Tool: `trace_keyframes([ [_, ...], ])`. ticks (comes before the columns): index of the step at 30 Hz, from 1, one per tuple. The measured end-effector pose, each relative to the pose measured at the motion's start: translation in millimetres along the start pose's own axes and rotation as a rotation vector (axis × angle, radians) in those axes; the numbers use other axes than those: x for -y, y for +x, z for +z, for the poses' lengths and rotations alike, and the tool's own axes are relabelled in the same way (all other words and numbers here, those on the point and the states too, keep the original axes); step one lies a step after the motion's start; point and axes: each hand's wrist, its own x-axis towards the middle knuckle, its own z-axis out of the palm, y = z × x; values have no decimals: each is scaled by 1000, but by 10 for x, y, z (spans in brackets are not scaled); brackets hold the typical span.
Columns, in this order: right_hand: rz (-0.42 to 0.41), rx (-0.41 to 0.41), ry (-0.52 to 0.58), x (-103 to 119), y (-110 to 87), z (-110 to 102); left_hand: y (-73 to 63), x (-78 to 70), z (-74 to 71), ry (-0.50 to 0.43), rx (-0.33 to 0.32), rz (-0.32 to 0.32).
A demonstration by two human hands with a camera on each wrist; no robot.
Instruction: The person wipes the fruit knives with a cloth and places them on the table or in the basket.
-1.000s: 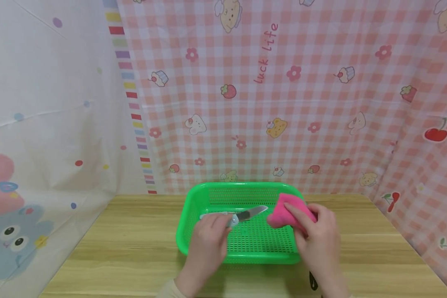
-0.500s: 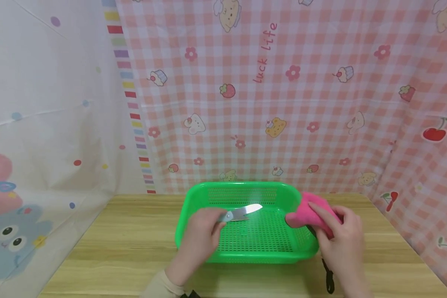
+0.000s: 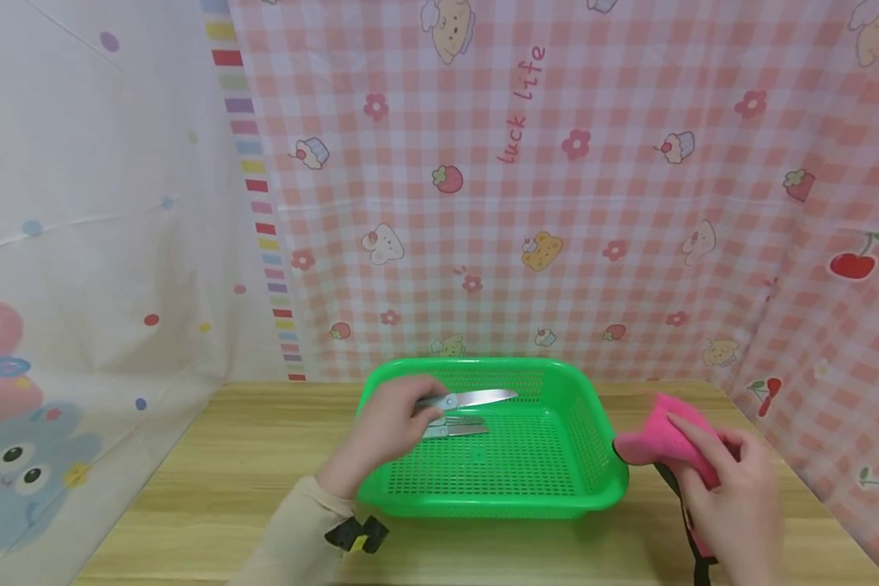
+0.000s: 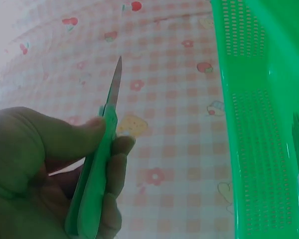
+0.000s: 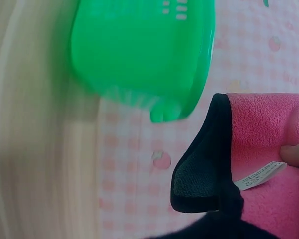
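Note:
My left hand (image 3: 390, 422) grips the pale handle of a folding knife (image 3: 483, 398), its blade out and pointing right above the green basket (image 3: 491, 508). The left wrist view shows the thumb pressed along the handle of this knife (image 4: 96, 174) and the fingers curled round it. In the basket, below the left hand, lies at least one more knife (image 3: 454, 430), partly hidden. My right hand (image 3: 740, 496) pinches a folded pink towel (image 3: 670, 435) with dark edging, to the right of the basket. A white label (image 5: 261, 175) shows on the towel in the right wrist view.
The perforated basket stands on a wooden table (image 3: 264, 456) near its back edge. Checked pink cloth (image 3: 476, 220) hangs behind and at the right, and a pale patterned cloth (image 3: 117, 244) hangs at the left. A black and yellow band (image 3: 357, 535) is at the left wrist.
My right hand has moved right with the towel, from over the basket to beside it. My left hand has risen slightly and drawn left, uncovering the knife in the basket.

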Motion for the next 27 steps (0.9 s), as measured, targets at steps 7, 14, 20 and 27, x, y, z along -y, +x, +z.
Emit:
trace_keyframes([
  [7, 29, 2, -71, -180, -59, -135, 222, 190, -58, -30, 204, -25],
  [14, 61, 23, -100, -287, -96, -185, 416, 399, 13, -82, 329, -132],
  [20, 60, 85, -133, -358, -106, -197, 549, 583, 142, -100, 378, -181],
  [27, 21, 146, -148, -459, -111, -206, 624, 739, 279, -50, 428, -217],
])
